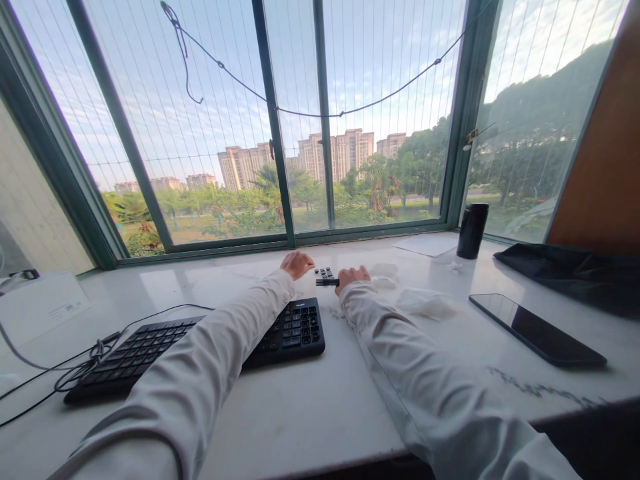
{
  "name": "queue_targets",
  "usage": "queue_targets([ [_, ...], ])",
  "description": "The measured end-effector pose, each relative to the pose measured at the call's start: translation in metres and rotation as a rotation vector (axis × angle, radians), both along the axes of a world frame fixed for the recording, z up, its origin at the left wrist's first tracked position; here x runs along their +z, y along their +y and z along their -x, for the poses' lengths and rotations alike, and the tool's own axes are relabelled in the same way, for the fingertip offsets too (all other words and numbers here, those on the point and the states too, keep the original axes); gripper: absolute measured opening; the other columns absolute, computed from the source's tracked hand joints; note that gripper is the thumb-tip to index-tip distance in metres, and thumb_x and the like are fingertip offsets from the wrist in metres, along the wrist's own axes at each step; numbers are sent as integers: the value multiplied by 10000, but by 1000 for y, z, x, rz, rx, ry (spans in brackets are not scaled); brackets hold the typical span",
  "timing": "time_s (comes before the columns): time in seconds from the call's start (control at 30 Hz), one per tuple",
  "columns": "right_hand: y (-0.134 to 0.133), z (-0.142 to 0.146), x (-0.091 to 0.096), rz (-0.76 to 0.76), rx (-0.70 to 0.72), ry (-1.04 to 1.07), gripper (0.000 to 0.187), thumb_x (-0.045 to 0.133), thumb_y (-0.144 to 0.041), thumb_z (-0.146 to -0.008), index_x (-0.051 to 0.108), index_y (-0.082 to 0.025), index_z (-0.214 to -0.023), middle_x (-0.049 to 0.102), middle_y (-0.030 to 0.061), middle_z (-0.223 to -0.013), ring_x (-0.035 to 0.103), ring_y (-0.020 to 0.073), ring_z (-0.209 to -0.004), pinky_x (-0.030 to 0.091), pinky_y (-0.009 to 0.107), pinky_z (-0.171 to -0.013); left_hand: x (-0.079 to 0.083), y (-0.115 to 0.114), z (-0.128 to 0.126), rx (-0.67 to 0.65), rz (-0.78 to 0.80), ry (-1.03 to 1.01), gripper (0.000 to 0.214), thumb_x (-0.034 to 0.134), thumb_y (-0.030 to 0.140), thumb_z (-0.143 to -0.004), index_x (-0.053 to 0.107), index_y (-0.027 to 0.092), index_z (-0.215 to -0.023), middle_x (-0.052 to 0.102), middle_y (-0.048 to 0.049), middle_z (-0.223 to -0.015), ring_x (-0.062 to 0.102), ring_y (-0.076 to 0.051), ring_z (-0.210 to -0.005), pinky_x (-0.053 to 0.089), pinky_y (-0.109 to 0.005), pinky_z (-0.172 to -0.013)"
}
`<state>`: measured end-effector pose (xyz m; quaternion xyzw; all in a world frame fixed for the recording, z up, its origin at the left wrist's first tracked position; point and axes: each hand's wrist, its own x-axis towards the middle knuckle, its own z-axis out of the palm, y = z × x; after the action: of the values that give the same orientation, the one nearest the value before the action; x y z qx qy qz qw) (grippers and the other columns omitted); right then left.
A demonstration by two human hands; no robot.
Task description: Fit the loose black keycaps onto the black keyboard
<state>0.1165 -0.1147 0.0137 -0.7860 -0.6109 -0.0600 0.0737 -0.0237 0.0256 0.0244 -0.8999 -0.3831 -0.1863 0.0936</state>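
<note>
My left hand [297, 265] is above the back edge of a black keyboard [300, 330], its fingers curled together; whatever they may pinch is too small to make out. To its right, my right hand [353, 279] is closed around one end of a short, flat black stick-like tool [327, 283], which points left. Several small dark keycaps [325, 271] lie in loose rows on the white countertop just behind the tool, between my two hands. My left sleeve crosses the keyboard and hides its middle part.
Crumpled white tissue [425, 303] lies right of my right hand. Farther right are a phone [537, 330], a black bottle [473, 231], a paper sheet [427, 245] and a black bag [575, 277]. Tangled cable [95, 353] and a white box [43, 307] are at left. Windows stand behind.
</note>
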Motion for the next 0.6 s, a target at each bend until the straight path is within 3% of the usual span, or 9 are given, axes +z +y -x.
queue_targets([
  [0.2,-1,4,-2,-127,61,-44,224,536,-286,-765,675,-183,-907,697,107,-898,617,219,-869,243,385,-930,33,-49,30,-10,-51,-83,275,552,461,-824,756,297,-909,729,-27,-900,646,-206,-880,444,-285,-802],
  [0.3,-3,7,-2,-134,81,-41,217,528,-280,-770,677,-181,-894,702,102,-906,616,207,-867,249,368,-928,40,-85,55,-30,-29,-89,253,563,445,-818,757,290,-868,731,-8,-883,650,-191,-856,451,-267,-775],
  [0.47,-10,15,1,-208,90,-28,233,470,-289,-826,680,-206,-881,707,81,-883,625,191,-845,270,365,-926,27,-139,92,-2,2,-113,243,563,452,-822,753,314,-884,729,7,-838,655,-188,-822,458,-268,-763],
  [0.6,-17,22,4,-293,38,71,288,423,-345,-863,690,-246,-905,707,77,-907,626,216,-873,357,353,-836,8,-156,102,11,37,-162,276,514,444,-859,745,298,-901,724,1,-869,649,-181,-852,451,-263,-771],
])
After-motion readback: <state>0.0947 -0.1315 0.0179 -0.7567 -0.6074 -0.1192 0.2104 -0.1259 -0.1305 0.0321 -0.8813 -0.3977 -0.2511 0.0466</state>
